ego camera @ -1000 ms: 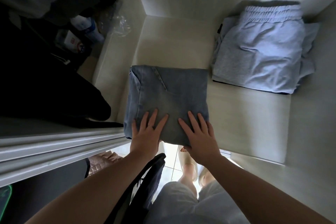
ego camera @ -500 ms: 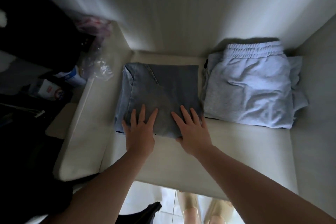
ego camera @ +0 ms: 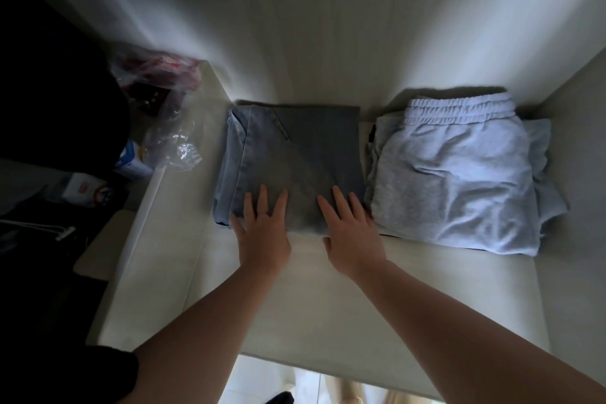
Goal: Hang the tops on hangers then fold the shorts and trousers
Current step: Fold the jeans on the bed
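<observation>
Both flat hands, left [ego camera: 262, 233] and right [ego camera: 352, 236], on folded jeans [ego camera: 295, 154]

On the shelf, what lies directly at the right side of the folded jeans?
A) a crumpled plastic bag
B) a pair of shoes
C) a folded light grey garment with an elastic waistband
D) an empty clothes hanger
C: the light grey garment lies folded just to the right of the folded jeans on the shelf, while the plastic bag is on their left.

Folded denim garment [ego camera: 295, 157]: one is counted; folded grey garment [ego camera: 459, 174]: one; clear plastic bag [ego camera: 173, 141]: one; hands: two, left hand [ego camera: 262, 233] and right hand [ego camera: 354, 239].
</observation>
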A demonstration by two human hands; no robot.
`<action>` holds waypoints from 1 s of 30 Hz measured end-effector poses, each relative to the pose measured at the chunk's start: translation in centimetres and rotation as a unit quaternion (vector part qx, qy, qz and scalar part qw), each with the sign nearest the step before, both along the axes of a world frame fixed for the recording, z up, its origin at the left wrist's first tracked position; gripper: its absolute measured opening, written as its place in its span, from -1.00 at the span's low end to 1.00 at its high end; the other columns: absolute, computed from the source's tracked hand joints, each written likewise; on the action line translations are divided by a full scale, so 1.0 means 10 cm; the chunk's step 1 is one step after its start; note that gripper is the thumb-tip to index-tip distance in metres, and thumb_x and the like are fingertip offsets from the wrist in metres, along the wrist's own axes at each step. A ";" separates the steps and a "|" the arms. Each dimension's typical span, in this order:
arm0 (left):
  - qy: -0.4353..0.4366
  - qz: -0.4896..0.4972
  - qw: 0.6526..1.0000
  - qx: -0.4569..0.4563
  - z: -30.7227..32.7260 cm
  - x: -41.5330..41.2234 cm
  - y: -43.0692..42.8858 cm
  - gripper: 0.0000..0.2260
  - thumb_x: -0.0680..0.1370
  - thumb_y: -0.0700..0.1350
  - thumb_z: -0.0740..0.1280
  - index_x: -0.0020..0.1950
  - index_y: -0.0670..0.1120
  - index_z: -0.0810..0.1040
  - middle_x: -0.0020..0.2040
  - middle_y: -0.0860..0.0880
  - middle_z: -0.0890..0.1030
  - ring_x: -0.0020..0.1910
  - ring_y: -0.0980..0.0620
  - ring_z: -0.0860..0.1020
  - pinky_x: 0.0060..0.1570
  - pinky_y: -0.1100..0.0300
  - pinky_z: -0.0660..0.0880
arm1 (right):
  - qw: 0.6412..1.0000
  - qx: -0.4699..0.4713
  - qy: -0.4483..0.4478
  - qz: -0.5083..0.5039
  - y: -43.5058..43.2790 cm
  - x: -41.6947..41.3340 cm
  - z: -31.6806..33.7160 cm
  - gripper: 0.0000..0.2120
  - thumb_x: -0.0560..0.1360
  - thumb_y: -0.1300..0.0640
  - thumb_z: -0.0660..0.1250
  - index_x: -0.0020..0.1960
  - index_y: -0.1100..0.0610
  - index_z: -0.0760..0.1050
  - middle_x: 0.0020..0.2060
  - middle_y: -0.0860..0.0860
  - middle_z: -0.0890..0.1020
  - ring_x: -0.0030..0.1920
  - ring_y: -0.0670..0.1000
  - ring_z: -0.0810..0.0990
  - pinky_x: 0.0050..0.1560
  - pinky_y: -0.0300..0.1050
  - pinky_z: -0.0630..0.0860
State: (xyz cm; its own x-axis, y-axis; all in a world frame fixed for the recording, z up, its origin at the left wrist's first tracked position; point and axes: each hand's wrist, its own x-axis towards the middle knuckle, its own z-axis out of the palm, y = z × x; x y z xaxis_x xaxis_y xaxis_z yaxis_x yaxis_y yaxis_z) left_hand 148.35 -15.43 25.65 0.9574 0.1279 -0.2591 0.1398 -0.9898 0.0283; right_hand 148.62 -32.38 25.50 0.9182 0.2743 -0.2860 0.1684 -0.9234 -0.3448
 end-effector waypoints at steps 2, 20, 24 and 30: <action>0.005 -0.006 1.000 -0.014 0.02 -0.18 -0.06 -0.26 0.62 0.06 0.28 0.63 0.14 -0.16 0.65 -0.04 -0.12 0.62 -0.14 -0.12 0.51 -0.25 0.04 | 1.000 0.002 0.013 -0.005 -0.02 -0.16 0.05 -0.25 0.61 0.05 0.24 0.63 -0.07 -0.13 0.63 0.00 -0.16 0.61 0.16 -0.10 0.55 0.12 0.03; 0.160 0.000 0.978 -0.131 0.67 -2.13 -0.54 -0.34 0.58 0.41 0.02 0.62 0.23 -0.07 0.65 0.03 -0.19 0.61 -0.08 -0.25 0.52 -0.25 -0.17 | 0.994 -0.050 0.092 -0.014 -0.65 -2.06 0.89 -0.36 0.66 -0.07 0.13 0.63 -0.08 -0.10 0.63 -0.03 -0.19 0.62 0.14 -0.16 0.54 0.20 0.01; 0.120 0.002 0.984 -0.131 0.91 -2.44 -0.56 -0.35 0.57 0.41 0.00 0.61 0.25 -0.08 0.65 0.05 -0.18 0.61 -0.06 -0.25 0.54 -0.22 -0.16 | 0.998 -0.036 0.061 -0.002 -0.78 -2.24 1.17 -0.36 0.66 -0.08 0.13 0.63 -0.09 -0.10 0.63 -0.05 -0.17 0.62 0.13 -0.15 0.55 0.19 0.00; 0.029 0.023 0.988 -0.151 1.23 -2.97 -0.63 -0.30 0.52 0.46 -0.07 0.61 0.23 -0.03 0.66 0.04 -0.12 0.62 -0.08 -0.18 0.54 -0.19 -0.08 | 0.999 0.015 0.026 0.036 -0.95 -2.52 1.52 -0.37 0.65 -0.09 0.15 0.63 -0.11 -0.06 0.63 -0.07 -0.12 0.62 0.09 -0.11 0.55 0.16 -0.02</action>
State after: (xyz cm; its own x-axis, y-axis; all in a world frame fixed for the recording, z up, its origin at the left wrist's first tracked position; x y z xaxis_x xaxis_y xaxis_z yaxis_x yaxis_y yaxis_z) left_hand 118.62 -21.73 37.97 0.9349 0.0796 -0.3459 0.1943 -0.9303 0.3111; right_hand 123.40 -41.91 40.67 0.8799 0.3489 -0.3225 0.2158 -0.8982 -0.3829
